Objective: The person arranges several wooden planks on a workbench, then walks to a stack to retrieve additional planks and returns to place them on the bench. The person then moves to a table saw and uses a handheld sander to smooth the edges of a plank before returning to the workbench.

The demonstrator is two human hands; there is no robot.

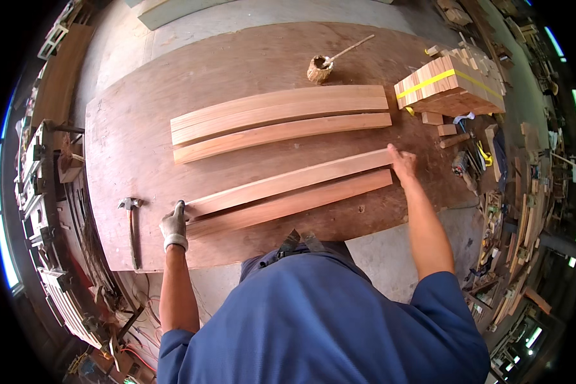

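Note:
Several long wooden slats lie across a brown plywood worktop [128,128]. My left hand [174,224], in a grey glove, grips the left end of a pale slat [288,182]. My right hand [402,161], bare, holds the right end of the same slat. A redder slat [294,203] lies just in front of it, almost touching. Further back lie a single slat [281,133] and a pair of slats [278,107] pressed side by side.
A hammer [132,221] lies at the worktop's left front. A small wooden pot with a stick [320,68] stands at the back. A bundle of short boards with a yellow strap [448,86] sits at the right, beside small blocks and tools.

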